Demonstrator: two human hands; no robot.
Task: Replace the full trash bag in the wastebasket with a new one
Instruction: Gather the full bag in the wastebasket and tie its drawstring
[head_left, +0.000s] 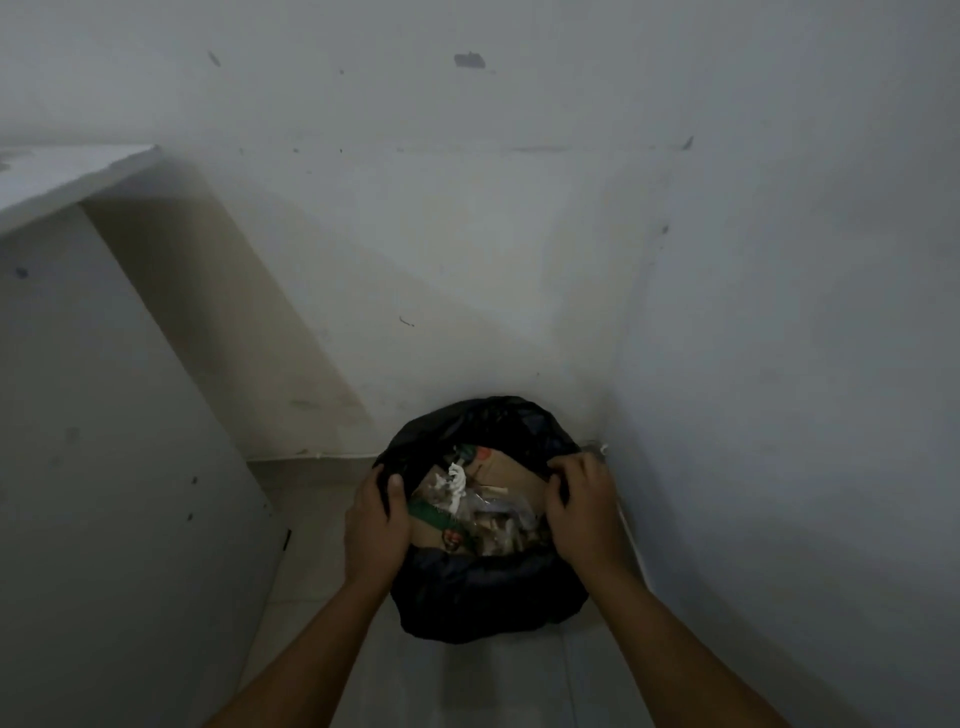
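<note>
A black trash bag (483, 592) lines a wastebasket that stands on the floor in a corner; the basket itself is hidden under the bag. The bag's mouth is open and shows trash (478, 504): brown paper, white scraps, clear plastic, a green wrapper. My left hand (376, 525) grips the bag's left rim, thumb inside the opening. My right hand (582, 504) grips the right rim, fingers curled over the edge.
White walls (467, 260) meet in a corner close behind and right of the bag. A white cabinet side panel (104, 467) stands on the left. Pale floor tiles (467, 686) lie below the bag.
</note>
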